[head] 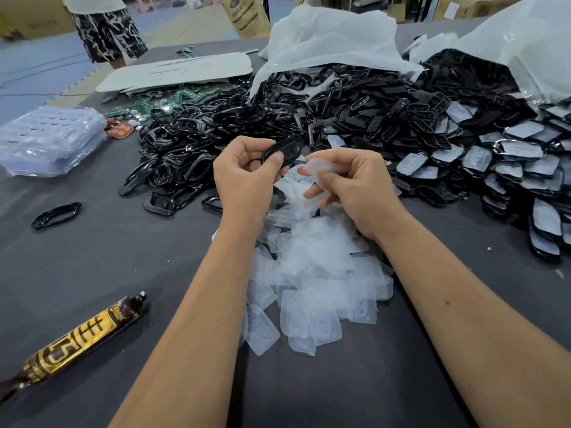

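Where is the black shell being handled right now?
In the head view, the black shell sits centre frame, pinched by the left hand above the pile of clear pads, just left of the right hand, which pinches one clear pad.

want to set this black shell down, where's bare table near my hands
Bare table: left of the left forearm, between the lone black frame and the gold tube; and right of the right forearm, short of the filled shells. Crowded: clear pads between the arms, black frames beyond.

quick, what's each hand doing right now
Left hand: grips a black shell.
Right hand: pinches a clear pad.
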Tool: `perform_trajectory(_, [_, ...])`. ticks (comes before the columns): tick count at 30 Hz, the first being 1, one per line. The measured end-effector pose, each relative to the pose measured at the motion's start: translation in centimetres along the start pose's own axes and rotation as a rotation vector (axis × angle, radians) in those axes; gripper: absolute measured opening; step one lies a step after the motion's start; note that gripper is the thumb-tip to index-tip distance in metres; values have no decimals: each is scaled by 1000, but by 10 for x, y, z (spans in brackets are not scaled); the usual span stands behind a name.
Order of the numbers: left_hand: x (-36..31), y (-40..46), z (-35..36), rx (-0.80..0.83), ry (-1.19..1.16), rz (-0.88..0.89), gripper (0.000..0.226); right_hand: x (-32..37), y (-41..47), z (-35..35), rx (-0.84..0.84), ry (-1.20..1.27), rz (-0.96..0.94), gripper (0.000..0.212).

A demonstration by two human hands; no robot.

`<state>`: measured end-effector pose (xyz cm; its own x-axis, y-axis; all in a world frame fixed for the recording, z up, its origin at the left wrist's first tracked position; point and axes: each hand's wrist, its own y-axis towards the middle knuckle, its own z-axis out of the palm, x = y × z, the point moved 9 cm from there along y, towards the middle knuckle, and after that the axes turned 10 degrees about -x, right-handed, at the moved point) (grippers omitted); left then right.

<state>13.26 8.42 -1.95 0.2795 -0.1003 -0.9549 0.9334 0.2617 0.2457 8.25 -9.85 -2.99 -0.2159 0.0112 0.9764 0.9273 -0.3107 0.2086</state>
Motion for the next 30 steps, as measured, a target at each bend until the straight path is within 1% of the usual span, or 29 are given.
perform_trajectory(3, [1,1,0,-1,2,7,17,-1,1,0,10,59,31,41])
perform_trajectory(5, [1,0,0,2,7,7,16,0,0,3,25,84,27,42])
perform_trajectory(10, [0,0,0,6,4,0,16,-1,2,0,-21,138,14,27])
perform_trajectory(13, [-2,-1,1,8,-11,-4,18,-3,2,-2,-44,129,21,4])
perform_trajectory(14, [-2,-1,1,6,-6,-3,18,-3,2,-2,-46,122,23,3])
perform_trajectory(17, [-3,-2,1,-4,3,-4,18,0,0,1,-19,94,19,13])
perform_trajectory(21, [0,0,0,2,3,-15,19,1,1,0,-27,41,10,34])
perform_trajectory(24, [1,-1,1,8,6,-22,18,-2,2,-3,-53,41,8,40])
perform_trajectory(28, [0,-1,1,3,8,-21,18,-4,2,-5,-93,39,10,21])
perform_trajectory(30, [0,-2,1,1,14,-24,18,-4,2,-7,-114,28,3,17])
